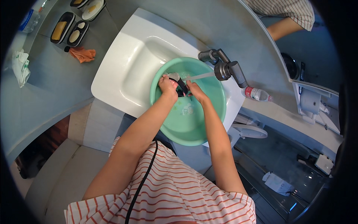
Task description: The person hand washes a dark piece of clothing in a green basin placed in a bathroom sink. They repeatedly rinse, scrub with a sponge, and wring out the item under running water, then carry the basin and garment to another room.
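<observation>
In the head view a round green plastic basin rests on the right side of a white ceramic sink. Inside it, my left hand grips a dark, strap-like piece with some pale, translucent material beside it; what the whole item is, I cannot tell. My right hand holds the dark piece's other side, its fingertips partly hidden. A stream of water runs from the dark metal faucet onto the item between my hands. Pale printed figures show on the basin's bottom.
Soap dishes and an orange cloth lie on the ledge at upper left. A plastic bottle with a red label lies right of the faucet. Beyond are a mirror and a toilet. A black cable hangs down my front.
</observation>
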`<action>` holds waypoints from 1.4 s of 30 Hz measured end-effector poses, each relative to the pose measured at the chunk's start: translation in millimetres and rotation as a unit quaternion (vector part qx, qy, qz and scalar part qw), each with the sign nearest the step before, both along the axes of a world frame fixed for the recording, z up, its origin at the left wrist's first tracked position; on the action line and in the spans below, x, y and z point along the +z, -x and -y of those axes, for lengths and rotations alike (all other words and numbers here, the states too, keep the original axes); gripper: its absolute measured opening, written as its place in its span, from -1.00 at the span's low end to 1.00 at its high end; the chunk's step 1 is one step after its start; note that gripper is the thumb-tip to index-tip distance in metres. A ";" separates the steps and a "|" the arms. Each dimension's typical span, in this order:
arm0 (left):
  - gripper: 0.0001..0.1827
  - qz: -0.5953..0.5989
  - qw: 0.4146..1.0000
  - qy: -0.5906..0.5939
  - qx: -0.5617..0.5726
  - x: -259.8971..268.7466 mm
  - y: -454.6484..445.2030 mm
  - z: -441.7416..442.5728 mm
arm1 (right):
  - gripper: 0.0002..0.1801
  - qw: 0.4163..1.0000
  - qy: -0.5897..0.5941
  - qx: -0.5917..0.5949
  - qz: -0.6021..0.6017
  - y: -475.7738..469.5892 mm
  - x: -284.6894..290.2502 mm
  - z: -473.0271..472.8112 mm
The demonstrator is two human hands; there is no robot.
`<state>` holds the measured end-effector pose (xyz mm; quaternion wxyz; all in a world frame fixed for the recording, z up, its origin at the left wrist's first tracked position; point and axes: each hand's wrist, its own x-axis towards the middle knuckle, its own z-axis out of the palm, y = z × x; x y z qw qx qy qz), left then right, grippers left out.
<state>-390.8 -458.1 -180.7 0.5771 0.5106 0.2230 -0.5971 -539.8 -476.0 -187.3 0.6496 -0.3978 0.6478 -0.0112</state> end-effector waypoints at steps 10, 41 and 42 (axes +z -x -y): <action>-0.60 -0.147 0.982 -0.069 -0.094 -42.8 14.9 -10.7 | -0.81 0.887 0.146 -0.379 0.218 -50.7 60.9 -14.5; -0.80 -0.119 0.992 -0.040 -0.027 18.1 33.7 -32.2 | -0.47 0.903 0.330 0.068 -0.265 -74.0 30.5 28.7; -0.81 -0.128 0.991 -0.022 -0.029 14.8 29.8 -29.7 | -0.49 0.895 0.343 0.064 -0.279 -85.5 37.4 32.7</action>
